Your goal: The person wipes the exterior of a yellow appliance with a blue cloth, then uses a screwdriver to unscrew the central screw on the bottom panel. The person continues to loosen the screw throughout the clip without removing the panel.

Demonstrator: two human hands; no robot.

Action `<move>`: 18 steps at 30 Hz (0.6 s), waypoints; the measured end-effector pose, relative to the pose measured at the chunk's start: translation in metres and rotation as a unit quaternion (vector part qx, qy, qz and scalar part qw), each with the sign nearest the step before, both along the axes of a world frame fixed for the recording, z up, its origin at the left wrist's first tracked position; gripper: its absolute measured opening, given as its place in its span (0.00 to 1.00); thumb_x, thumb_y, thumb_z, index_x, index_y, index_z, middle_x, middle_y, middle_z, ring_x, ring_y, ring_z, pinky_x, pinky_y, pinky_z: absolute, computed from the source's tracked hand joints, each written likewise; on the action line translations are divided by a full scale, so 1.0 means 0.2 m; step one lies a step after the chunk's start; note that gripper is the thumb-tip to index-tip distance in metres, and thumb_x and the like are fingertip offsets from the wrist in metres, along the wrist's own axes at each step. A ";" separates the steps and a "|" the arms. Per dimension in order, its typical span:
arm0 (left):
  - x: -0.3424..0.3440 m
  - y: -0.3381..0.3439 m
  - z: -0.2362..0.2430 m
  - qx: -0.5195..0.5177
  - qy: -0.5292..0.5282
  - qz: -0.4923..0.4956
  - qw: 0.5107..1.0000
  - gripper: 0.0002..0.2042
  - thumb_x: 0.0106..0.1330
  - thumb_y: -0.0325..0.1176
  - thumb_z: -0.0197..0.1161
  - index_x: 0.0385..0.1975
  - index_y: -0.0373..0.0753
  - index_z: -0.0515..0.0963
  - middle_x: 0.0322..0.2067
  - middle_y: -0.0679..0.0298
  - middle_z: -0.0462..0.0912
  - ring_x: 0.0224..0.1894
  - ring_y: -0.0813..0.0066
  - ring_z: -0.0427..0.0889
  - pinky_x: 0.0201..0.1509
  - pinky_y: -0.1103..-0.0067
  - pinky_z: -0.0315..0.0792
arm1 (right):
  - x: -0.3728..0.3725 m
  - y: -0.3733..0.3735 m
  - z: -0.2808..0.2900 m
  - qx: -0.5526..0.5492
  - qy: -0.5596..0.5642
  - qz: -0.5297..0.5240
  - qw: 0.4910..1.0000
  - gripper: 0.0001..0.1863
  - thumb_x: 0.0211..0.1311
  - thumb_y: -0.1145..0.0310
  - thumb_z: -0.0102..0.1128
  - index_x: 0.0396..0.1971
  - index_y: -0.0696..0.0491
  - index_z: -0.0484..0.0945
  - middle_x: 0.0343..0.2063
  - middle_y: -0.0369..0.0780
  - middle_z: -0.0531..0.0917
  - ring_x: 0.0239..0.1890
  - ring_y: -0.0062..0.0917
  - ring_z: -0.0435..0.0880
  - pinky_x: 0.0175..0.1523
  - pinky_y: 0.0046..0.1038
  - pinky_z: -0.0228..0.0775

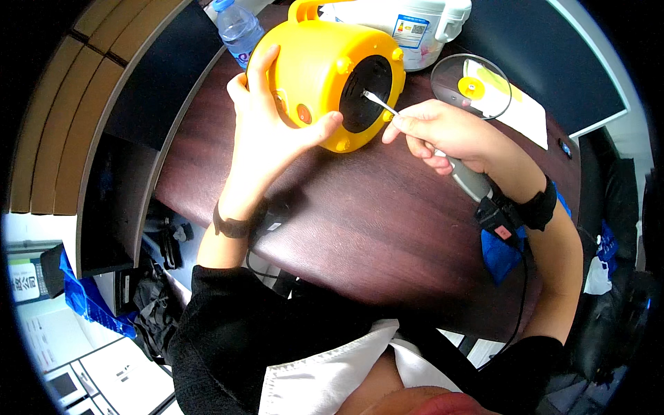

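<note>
A rounded yellow appliance (304,59) with a carry handle is tilted on the far part of the table, its black underside (366,107) and small yellow feet turned toward me. My left hand (270,114) grips its left side, fingers spread over the shell and thumb at the rim of the base. My right hand (443,135) is closed around the grey handle of a screwdriver (472,181). The metal shaft slants up and left, and its pale tip lies at the black underside. Whether the tip sits in a screw is too small to tell.
A clear bottle (239,31) stands behind at the left, and a white lidded container (422,34) behind the appliance. Right of it, a glass lid with a yellow knob (471,88) lies over a paper sheet (529,114). Dark partitions (553,55) border the brown table (373,228).
</note>
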State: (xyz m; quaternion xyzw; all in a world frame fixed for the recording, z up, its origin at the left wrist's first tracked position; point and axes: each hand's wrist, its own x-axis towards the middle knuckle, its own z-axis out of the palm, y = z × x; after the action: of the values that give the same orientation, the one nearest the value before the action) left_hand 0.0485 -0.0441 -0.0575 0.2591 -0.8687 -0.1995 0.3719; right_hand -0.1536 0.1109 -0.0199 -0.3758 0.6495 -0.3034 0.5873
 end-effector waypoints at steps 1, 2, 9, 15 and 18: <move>0.00 0.00 0.00 -0.006 -0.001 -0.001 1.000 0.52 0.37 0.51 0.77 0.64 0.46 0.54 0.50 0.46 0.58 0.52 0.48 0.69 0.54 0.64 0.73 | -0.01 -0.01 0.00 0.008 0.021 0.006 1.000 0.18 0.73 0.60 0.41 0.45 0.58 0.75 0.15 0.32 0.67 0.12 0.14 0.62 0.16 0.18 0.57; 0.00 0.01 0.00 -0.035 -0.007 0.003 0.999 0.52 0.36 0.51 0.77 0.64 0.47 0.54 0.50 0.46 0.58 0.52 0.48 0.69 0.54 0.64 0.73 | -0.01 -0.02 -0.01 0.015 0.043 0.012 0.999 0.18 0.72 0.61 0.41 0.44 0.59 0.75 0.15 0.32 0.68 0.12 0.14 0.62 0.16 0.19 0.57; -0.01 -0.02 -0.01 -0.051 -0.006 0.010 0.999 0.52 0.36 0.53 0.76 0.64 0.48 0.54 0.48 0.44 0.59 0.51 0.47 0.67 0.52 0.64 0.72 | -0.02 -0.05 -0.07 -0.046 0.175 0.037 0.983 0.15 0.71 0.63 0.44 0.40 0.57 0.77 0.13 0.33 0.71 0.12 0.17 0.68 0.18 0.21 0.62; 0.00 -0.04 -0.03 -0.075 0.001 0.011 0.997 0.52 0.36 0.55 0.76 0.64 0.49 0.54 0.49 0.44 0.59 0.52 0.47 0.68 0.52 0.62 0.72 | 0.02 -0.02 -0.09 -0.267 0.728 0.099 0.624 0.10 0.63 0.66 0.54 0.38 0.55 0.79 0.21 0.41 0.81 0.26 0.31 0.85 0.30 0.30 0.77; -0.01 -0.05 -0.03 -0.059 0.004 0.013 0.998 0.52 0.37 0.55 0.76 0.64 0.49 0.54 0.49 0.45 0.59 0.53 0.47 0.69 0.54 0.62 0.72 | 0.01 -0.01 -0.11 -0.327 0.766 0.083 0.547 0.09 0.60 0.68 0.57 0.39 0.53 0.79 0.26 0.41 0.81 0.28 0.31 0.84 0.32 0.30 0.77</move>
State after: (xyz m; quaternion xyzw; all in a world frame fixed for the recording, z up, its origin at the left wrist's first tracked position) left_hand 0.0462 -0.0539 -0.0626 0.2472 -0.8741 -0.1446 0.3924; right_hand -0.1520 0.1094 -0.0411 -0.6841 0.6748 -0.0411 -0.2738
